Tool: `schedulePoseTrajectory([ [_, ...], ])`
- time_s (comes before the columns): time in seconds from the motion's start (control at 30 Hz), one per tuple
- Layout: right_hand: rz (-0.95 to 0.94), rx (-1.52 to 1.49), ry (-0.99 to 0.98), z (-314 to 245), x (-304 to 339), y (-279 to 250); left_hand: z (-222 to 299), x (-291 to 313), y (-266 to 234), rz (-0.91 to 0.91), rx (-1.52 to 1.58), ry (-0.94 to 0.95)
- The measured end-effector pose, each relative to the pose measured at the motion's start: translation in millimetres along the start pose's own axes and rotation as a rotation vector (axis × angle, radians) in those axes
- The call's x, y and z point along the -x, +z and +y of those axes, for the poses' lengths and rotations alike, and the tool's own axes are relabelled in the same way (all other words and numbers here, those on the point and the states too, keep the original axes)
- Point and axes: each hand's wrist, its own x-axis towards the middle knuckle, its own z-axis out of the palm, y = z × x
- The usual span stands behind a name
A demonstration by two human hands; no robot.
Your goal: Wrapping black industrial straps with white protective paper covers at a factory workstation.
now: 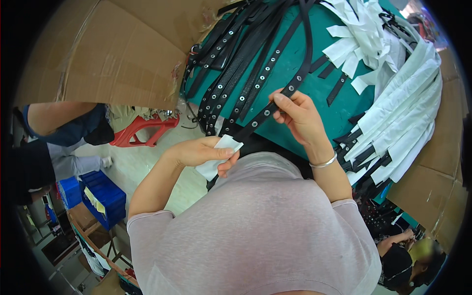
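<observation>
"So, why two hands at the strap (267, 112)?"

"Likely to steady it, judging from my remote post: the left hand (209, 152) pinches a white slip (228, 142) at its near end; the right hand (297, 112) grips it farther up, above the green table (344, 114)."

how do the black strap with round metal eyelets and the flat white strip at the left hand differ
The black strap carries a row of metal eyelets; the white strip shows none. The strap runs long, past the right hand; the strip's visible part is short. Both meet at the left hand.
</observation>
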Motion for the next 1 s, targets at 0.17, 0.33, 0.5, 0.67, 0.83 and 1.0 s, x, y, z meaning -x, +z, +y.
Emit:
schedulePoseTrajectory([
  [0.17, -0.263, 0.342, -0.050, 20, 9, 38, -12, -1, 2, -0.018, 0.140, 0.045],
  [0.33, 0.057, -0.042, 0.011, 18, -35, 5, -21, -3, 2, -0.047, 0.261, 0.044],
  [0.5, 0.089, 0.343, -0.031, 32, -10, 34, -19, -7, -2, -0.057, 0.305, 0.031],
  [0.67, 0.114, 0.081, -0.026, 11, -25, 21, -22, -3, 1, 0.053, 0.274, 0.013],
  [0.83, 0.030, 0.222, -0.138, -23, -9, 35, -9, -8, -8, 0.029, 0.117, 0.145],
  [1.0, -0.294, 0.619, -0.226, -33, -2, 43, 44, -21, 5, 0.015, -0.065, 0.243],
])
